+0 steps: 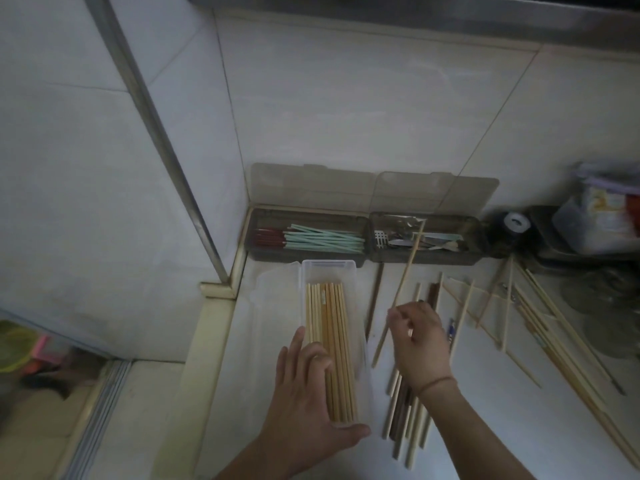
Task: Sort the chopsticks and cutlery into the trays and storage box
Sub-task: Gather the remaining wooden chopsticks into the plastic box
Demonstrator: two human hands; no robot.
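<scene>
Countertop (311, 445) fills the lower centre and right of the frame and carries every item of the task. Two dark lidded trays stand side by side against the wall at centre: the left tray (308, 235) holds green and red chopsticks lying left to right, and the right tray (426, 237) holds mixed cutlery. Clear storage box (332, 271) sits just below the left tray, its long axis running from the trays toward the lower centre of the frame; bamboo chopsticks (329, 341) lie inside it, parallel to that axis. Loose chopsticks (540, 323) lie scattered at lower right, pointing in mixed directions. The left hand (304, 393) rests on the near end of the box, fingers fairly straight over the packed sticks, thumb along the near edge. The right hand (419, 337) pinches a single bamboo chopstick (405, 282) between curled fingers; this stick slants from lower left up to the right tray. The step in hand appears to be loading bamboo sticks into the box. The next move calls for turning the held stick parallel to the box axis and lowering it beside the others.
</scene>
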